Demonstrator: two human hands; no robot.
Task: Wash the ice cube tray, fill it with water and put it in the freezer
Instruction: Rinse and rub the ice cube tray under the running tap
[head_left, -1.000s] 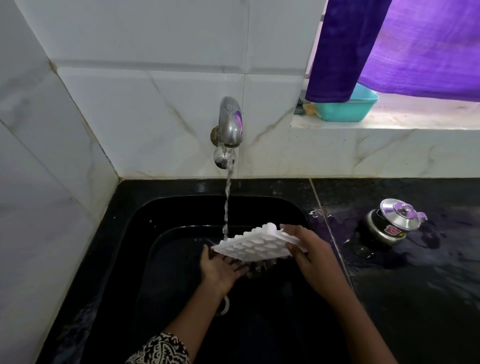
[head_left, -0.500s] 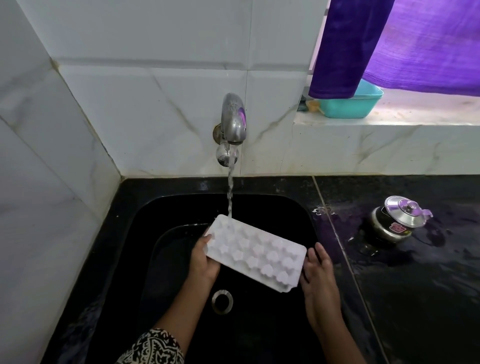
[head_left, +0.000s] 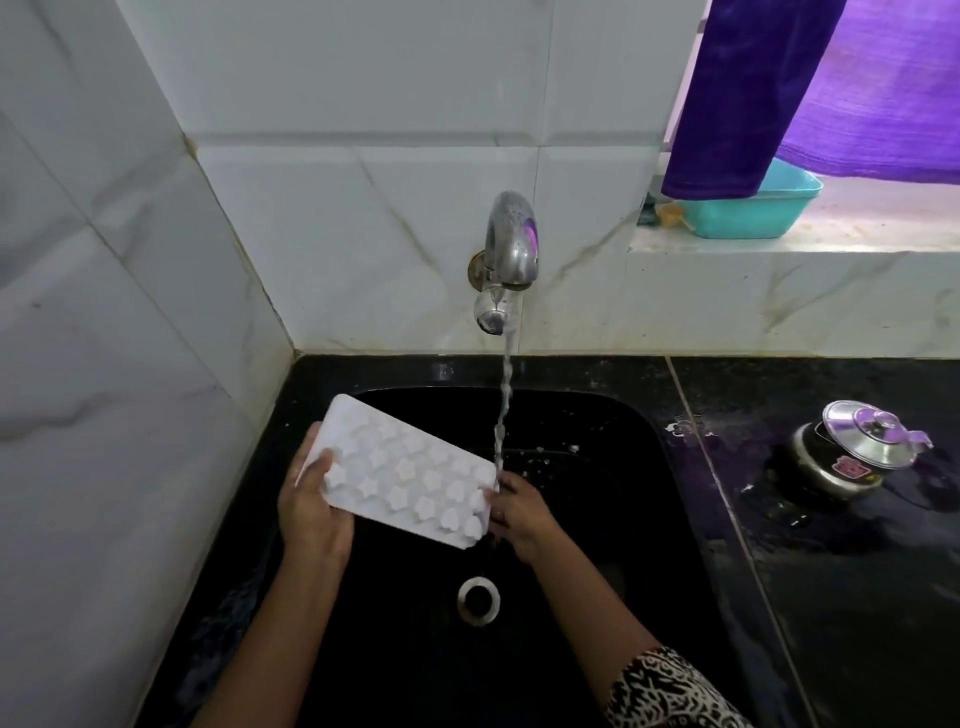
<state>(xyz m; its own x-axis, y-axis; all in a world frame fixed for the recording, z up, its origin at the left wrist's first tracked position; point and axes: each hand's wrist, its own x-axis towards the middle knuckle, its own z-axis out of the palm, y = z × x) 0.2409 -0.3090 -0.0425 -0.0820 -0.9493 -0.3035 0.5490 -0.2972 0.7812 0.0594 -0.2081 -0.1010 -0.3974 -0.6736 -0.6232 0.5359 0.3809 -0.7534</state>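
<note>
The white ice cube tray (head_left: 410, 478) is bottom side up, its star-shaped bumps showing, and tilts down to the right over the black sink (head_left: 613, 519). My left hand (head_left: 311, 514) grips its left end, thumb on top. My right hand (head_left: 519, 514) holds the right end with curled fingers. Water (head_left: 504, 410) runs from the steel tap (head_left: 509, 249) and lands where the tray's right edge meets my right hand.
The drain (head_left: 478, 597) lies below the tray. A steel pot with a lid (head_left: 852, 457) stands on the wet black counter at the right. A teal basin (head_left: 753, 208) sits on the window ledge behind a purple curtain (head_left: 831, 78). Marble walls close off the left and back.
The tray was flipped bottom up, then shifted left, so the stream now hits its right end. My right hand, apart from the tray half a second ago, now holds that end.
</note>
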